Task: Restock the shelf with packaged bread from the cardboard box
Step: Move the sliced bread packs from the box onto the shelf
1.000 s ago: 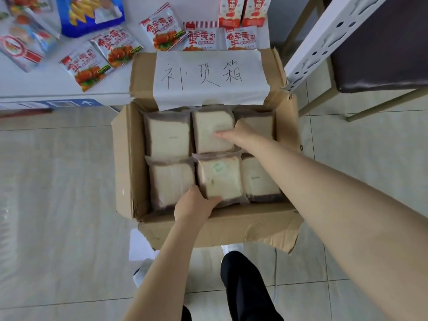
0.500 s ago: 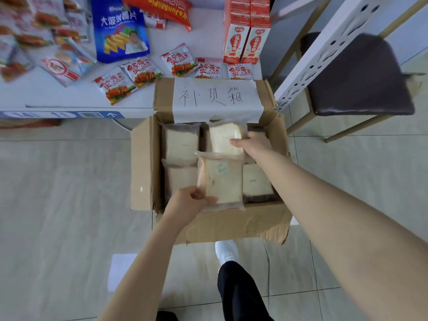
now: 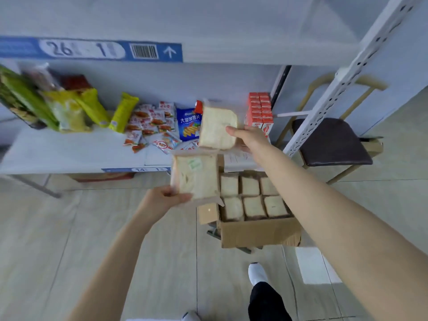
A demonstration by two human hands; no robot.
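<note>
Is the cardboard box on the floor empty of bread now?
No, the cardboard box holds six visible bread packs, lying in two rows.

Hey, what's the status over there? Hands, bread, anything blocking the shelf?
Left hand grips lower bread pack, right hand upper bread pack. Both out of the cardboard box, not yet shelved. Snack packets crowd the shelf ahead.

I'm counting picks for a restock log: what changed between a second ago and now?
Both hands rose out of the cardboard box, each lifting the bread pack it gripped there. The left hand holds the green-stickered pack; the right hand holds the plain pack higher, towards the shelf. The box stays on the floor with packs left inside, and the snacks lie as before.
</note>
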